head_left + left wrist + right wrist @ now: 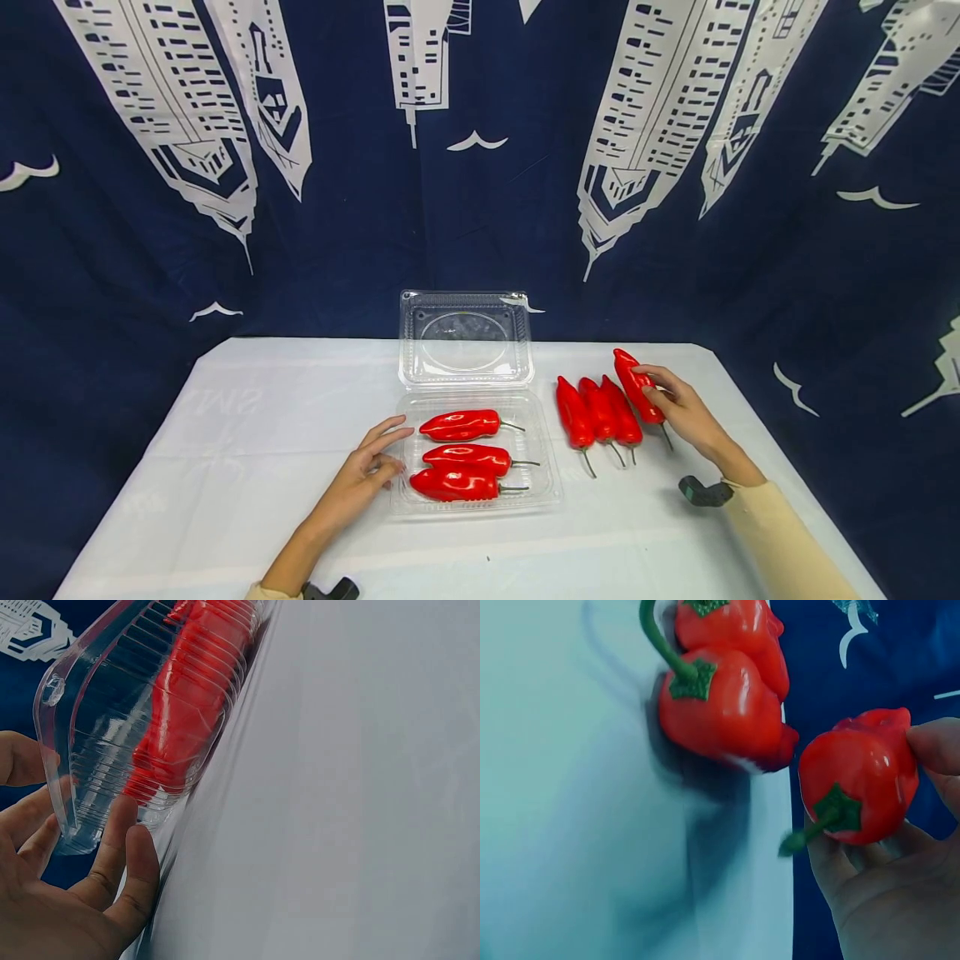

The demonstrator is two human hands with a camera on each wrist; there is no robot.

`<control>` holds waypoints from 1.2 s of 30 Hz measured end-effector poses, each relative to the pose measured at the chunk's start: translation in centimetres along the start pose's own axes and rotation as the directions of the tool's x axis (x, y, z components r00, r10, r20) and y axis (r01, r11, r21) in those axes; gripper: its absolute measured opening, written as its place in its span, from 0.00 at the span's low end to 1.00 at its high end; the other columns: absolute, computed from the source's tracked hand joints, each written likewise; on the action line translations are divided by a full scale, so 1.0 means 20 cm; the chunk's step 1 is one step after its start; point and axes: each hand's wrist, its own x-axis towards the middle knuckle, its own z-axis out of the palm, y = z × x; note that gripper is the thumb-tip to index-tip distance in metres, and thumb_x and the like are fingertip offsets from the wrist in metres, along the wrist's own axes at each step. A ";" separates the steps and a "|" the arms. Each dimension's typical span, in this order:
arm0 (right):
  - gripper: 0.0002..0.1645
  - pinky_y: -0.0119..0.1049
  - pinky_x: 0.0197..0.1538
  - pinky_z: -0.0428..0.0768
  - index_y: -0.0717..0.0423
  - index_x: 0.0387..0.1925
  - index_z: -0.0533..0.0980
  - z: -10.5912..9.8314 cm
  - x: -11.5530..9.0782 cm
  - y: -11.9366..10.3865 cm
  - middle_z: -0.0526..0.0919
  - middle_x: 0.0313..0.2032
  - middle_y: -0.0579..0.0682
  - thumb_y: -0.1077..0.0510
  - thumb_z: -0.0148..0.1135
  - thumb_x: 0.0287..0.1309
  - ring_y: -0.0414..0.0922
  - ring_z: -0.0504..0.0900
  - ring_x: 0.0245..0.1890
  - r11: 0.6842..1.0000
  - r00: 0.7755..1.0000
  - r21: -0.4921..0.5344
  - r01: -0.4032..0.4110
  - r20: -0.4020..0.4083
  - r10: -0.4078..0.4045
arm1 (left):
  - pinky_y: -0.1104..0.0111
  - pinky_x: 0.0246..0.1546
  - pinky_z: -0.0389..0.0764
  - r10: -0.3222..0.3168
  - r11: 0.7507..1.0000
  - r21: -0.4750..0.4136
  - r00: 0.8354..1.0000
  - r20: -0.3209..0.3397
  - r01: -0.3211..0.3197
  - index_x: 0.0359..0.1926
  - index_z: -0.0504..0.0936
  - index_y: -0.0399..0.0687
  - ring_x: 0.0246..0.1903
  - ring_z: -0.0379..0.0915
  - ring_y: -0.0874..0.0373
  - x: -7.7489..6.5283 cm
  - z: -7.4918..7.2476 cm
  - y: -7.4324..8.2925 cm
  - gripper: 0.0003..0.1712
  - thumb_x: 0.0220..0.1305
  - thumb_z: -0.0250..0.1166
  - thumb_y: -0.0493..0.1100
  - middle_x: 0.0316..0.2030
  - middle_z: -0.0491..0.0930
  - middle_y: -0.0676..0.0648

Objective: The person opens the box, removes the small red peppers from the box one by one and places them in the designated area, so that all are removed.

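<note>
My right hand (pixel 678 408) grips a red pepper (pixel 637 385) between thumb and fingers. In the right wrist view this pepper (pixel 859 780) hangs in the hand, raised off the table, its green stem toward the camera. My left hand (pixel 367 471) is at the left side of a clear plastic clamshell box (pixel 551 483), its fingers spread. In the left wrist view the fingertips (pixel 140 851) rest against the box's ribbed outer wall. Inside the box, three red peppers (pixel 459 425) lie crosswise, stems pointing right.
Three more red peppers (pixel 575 412) lie side by side on the white table (pixel 300 392), just left of the right hand. The box's hinged lid (pixel 465 342) stands raised at the back. A dark blue printed cloth (pixel 360 217) hangs behind the table.
</note>
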 end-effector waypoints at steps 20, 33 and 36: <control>0.30 0.57 0.57 0.80 0.54 0.73 0.61 0.01 -0.02 0.10 0.62 0.69 0.71 0.54 0.51 0.74 0.69 0.68 0.64 0.989 0.990 -0.050 -0.142 -0.033 0.141 | 0.70 0.38 0.79 -0.019 1.000 -0.003 1.000 -0.009 0.019 0.68 0.74 0.45 0.41 0.79 0.53 0.00 0.01 0.01 0.29 0.66 0.58 0.29 0.75 0.57 0.51; 0.29 0.50 0.53 0.83 0.55 0.72 0.63 0.04 -0.01 0.13 0.66 0.67 0.72 0.55 0.52 0.73 0.66 0.73 0.59 0.985 0.987 -0.073 -0.158 -0.025 0.156 | 0.70 0.38 0.79 -0.021 1.000 -0.006 1.000 -0.011 0.021 0.68 0.74 0.46 0.41 0.80 0.53 0.00 0.00 0.01 0.29 0.66 0.59 0.30 0.75 0.57 0.51; 0.29 0.50 0.54 0.83 0.55 0.72 0.63 0.05 -0.02 0.13 0.66 0.67 0.72 0.56 0.51 0.73 0.66 0.72 0.60 0.981 0.984 -0.080 -0.176 -0.022 0.175 | 0.70 0.38 0.79 -0.016 1.000 -0.004 1.000 -0.011 0.016 0.68 0.74 0.46 0.40 0.80 0.52 0.00 0.00 0.00 0.29 0.66 0.58 0.29 0.75 0.57 0.50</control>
